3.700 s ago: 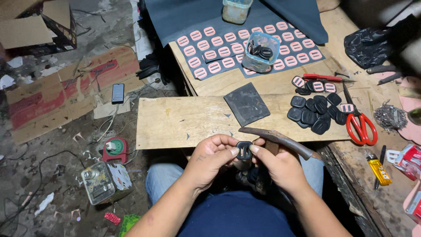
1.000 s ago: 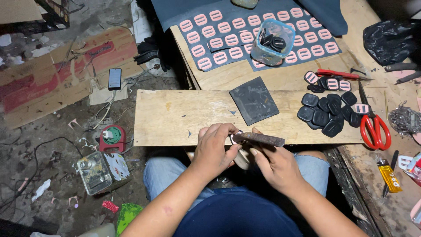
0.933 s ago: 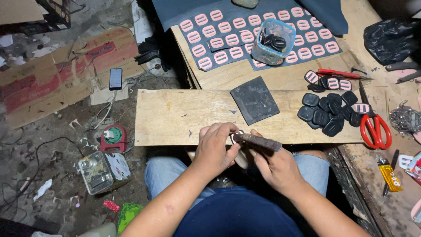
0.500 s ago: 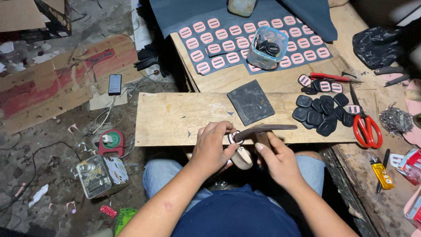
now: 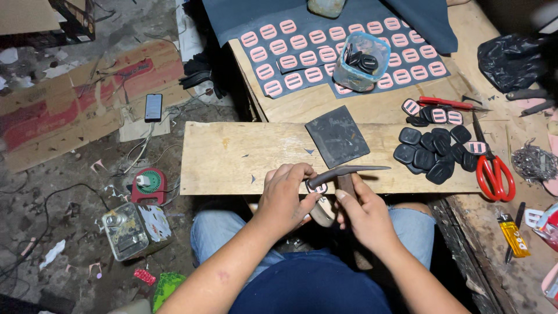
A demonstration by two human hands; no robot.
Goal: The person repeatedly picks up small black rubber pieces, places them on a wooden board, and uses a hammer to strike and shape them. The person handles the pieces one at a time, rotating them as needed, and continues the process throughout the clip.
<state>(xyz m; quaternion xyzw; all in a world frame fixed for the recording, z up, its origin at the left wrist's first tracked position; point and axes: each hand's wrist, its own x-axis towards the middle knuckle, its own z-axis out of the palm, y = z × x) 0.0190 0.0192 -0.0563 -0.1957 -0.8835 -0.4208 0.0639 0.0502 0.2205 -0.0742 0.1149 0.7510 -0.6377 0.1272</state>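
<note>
Counted on the desk
One red-handled scissors (image 5: 494, 172), one plastic cup (image 5: 361, 61), one dark square sheet (image 5: 337, 135), one phone (image 5: 153, 107).

We have a single view, from a camera on the person's head, looking steeply down past the lap and knees at the left hand (image 5: 285, 195) and right hand (image 5: 363, 212), which sit close, just below the middle of the frame. Ahead of them lie the plank (image 5: 232, 160) and the table (image 5: 325, 104), farther off towards the top edge. The floor (image 5: 70, 192) fills the left side, and no second view shares any of this.
</note>
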